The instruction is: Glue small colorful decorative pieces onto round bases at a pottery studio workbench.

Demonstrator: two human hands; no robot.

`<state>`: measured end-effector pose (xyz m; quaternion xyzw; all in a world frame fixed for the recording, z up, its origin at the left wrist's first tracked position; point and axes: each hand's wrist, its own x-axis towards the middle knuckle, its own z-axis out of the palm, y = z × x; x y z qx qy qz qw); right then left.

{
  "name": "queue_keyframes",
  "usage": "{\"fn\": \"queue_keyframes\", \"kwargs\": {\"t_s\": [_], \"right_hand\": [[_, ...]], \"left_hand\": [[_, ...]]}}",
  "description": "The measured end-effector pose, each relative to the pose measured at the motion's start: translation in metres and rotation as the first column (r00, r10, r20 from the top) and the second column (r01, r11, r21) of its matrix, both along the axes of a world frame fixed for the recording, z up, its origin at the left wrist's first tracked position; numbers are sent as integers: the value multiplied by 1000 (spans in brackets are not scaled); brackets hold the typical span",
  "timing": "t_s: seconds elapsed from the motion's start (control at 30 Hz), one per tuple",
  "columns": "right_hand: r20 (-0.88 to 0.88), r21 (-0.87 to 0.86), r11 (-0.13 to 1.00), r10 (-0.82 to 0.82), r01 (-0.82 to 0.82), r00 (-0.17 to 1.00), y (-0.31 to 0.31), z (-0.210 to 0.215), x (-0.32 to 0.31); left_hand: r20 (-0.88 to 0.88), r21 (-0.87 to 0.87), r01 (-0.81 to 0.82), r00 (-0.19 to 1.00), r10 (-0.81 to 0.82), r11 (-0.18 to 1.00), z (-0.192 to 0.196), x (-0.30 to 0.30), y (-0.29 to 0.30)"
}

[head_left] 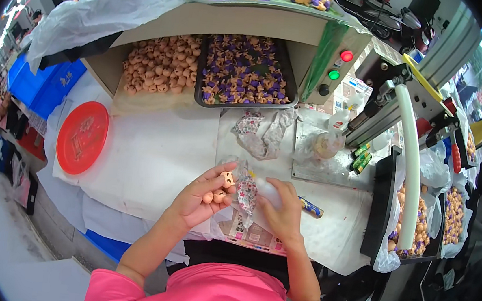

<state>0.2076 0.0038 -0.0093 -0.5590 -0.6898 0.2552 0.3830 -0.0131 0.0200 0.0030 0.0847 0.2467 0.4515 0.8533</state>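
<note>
Doll heads point(219, 195): three small peach ones, in the left hand point(202, 196), and one shows dark marks toward the right hand point(283, 209)!
Left hand: half curled, palm up, fingers loosely cupped around those heads; whether the thumb presses on any of them, I can't tell.
Right hand: wrapped round a white bottle point(270, 193), fingers over its far side, thumb nearer the body.
Step in hand: looks like heads being held up while the bottle is readied, the two hands close but apart.
Next move: it would call for a firm pinch on the marked head and a controlled tilt of the bottle.
Patterned cloth point(247, 192): right between the hands, with clear plastic about it, and that could snag the bottle or hide its tip.
Crumpled wrap point(268, 141): just beyond the hands, crowding the way forward.
Blue tube point(311, 207): just right of the right hand, easy to knock.
Head pile point(159, 64): ahead and left of the hands, beside a black tray point(245, 107) of purple-and-peach pieces.
Red plate point(80, 129): well off to the left hand's left.
Metal plate point(331, 176): ahead and right of the right hand, bagged stuff on top!
</note>
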Motion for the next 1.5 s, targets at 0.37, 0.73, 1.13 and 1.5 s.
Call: {"fn": "queue_keyframes", "kwargs": {"t_s": [0.37, 0.73, 1.13, 1.5], "right_hand": [[-424, -260, 963, -42, -77, 905, -28, 25, -5], [-512, 20, 995, -70, 93, 856, -38, 21, 1], [-284, 173, 982, -22, 74, 958, -38, 9, 3], [-281, 142, 987, -30, 73, 959, -35, 5, 4]], "left_hand": [[-113, 87, 47, 993, -37, 995, -20, -13, -18], [-423, 245, 110, 906, 4, 963, -36, 5, -26], [-461, 234, 112, 887, 9, 966, -52, 26, -27], [-475, 199, 116, 880, -8, 973, -50, 28, -25]]}}
